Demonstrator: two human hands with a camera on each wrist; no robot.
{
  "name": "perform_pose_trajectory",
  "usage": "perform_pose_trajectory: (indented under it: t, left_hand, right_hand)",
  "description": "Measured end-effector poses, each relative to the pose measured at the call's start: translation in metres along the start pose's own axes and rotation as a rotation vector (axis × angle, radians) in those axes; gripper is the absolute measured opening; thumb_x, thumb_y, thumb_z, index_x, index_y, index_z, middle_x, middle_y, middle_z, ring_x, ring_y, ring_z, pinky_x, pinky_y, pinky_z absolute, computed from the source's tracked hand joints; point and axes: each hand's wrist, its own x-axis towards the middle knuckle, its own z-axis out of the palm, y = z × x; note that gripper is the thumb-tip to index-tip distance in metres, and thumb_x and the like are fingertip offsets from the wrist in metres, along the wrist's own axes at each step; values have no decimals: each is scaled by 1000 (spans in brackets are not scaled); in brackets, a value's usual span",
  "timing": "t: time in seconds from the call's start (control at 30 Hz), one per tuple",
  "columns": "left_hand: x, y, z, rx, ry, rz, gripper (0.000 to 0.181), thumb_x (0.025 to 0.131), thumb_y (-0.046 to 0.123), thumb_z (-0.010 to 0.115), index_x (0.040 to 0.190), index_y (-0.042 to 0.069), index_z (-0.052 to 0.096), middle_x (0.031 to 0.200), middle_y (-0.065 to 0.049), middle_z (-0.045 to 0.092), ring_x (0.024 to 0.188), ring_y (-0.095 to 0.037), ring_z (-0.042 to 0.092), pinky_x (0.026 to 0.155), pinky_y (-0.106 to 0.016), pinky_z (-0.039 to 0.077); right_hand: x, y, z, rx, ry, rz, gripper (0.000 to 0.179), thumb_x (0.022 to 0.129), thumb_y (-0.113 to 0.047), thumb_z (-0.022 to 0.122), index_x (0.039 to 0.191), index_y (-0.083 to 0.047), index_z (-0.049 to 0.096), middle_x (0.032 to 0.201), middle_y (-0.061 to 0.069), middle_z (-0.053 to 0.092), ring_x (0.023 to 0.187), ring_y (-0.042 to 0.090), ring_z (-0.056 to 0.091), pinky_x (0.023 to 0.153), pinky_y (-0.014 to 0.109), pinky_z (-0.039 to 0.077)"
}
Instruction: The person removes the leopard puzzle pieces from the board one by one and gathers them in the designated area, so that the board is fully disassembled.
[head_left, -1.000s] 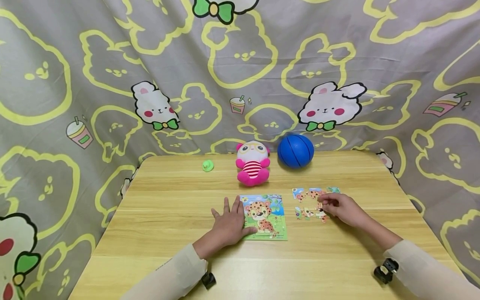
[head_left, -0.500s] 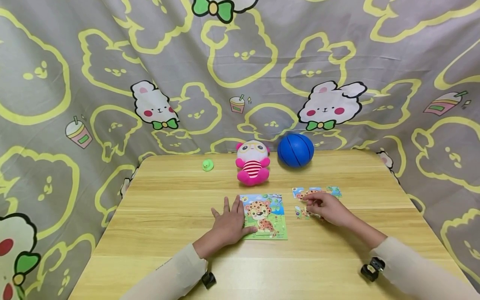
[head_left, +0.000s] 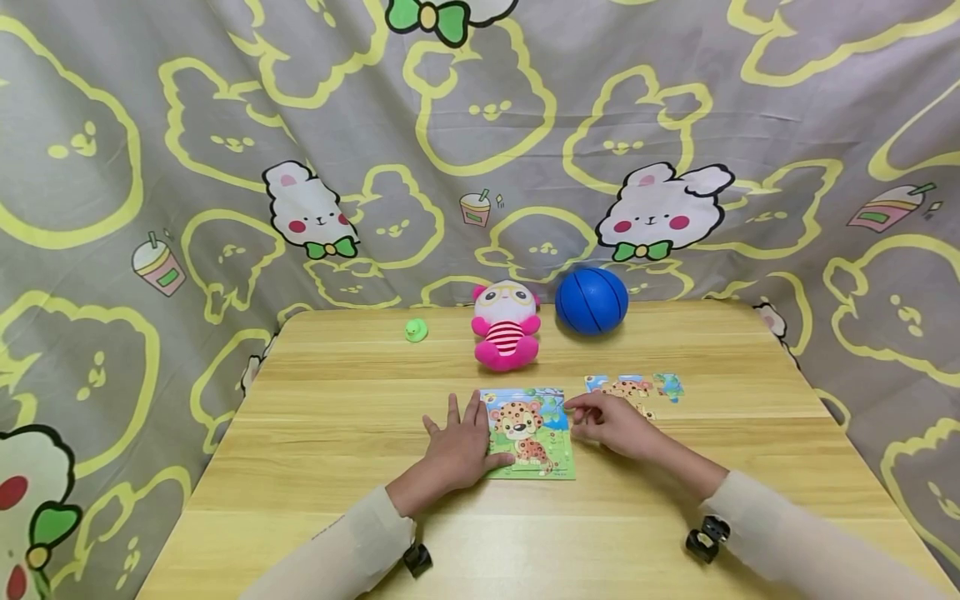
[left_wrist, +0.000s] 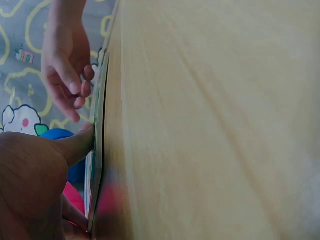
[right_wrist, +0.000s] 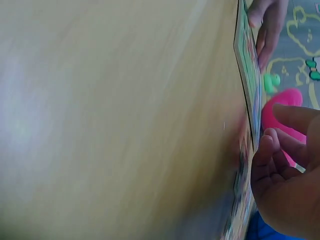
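Observation:
A square leopard puzzle board lies on the wooden table in the head view, its picture filled in. My left hand rests on its left side, fingers spread and thumb over the lower edge. My right hand is at the board's right edge, fingers loosely bent and index finger pointing toward it. In the left wrist view no piece shows between the fingers of the right hand. Loose puzzle pieces lie to the right of the board, the nearer ones partly hidden under the right hand.
Behind the board sits a pink and white panda plush, with a blue ball to its right. A small green rubber duck stands at the back left. A patterned curtain hangs along the far table edge.
My right hand has moved left from over the loose pieces to the board's right edge, uncovering the blue-green piece at the back right. My left hand has stayed on the board.

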Motion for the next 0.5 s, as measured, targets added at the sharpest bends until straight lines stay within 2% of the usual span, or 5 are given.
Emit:
perform_pose_trajectory:
  t: [0.3, 0.5]
  left_hand:
    - [-1, 1, -2, 9, -10, -9, 108, 90, 77, 54, 162, 2, 27, 173, -14, 13, 154, -52, 9, 103, -87, 19]
    - [-1, 2, -2, 9, -12, -5, 107, 90, 77, 54, 162, 1, 28, 172, -14, 14, 154, -53, 9, 103, -87, 19]
  right_hand:
    - [6, -7, 21, -42, -9, 2, 57, 86, -11, 83, 136, 5, 61, 93, 3, 61, 73, 13, 49, 62, 23, 41]
    - [6, -10, 27, -113, -5, 3, 57, 85, -13, 86, 135, 2, 62, 90, 0, 57, 75, 12, 47, 64, 24, 39]
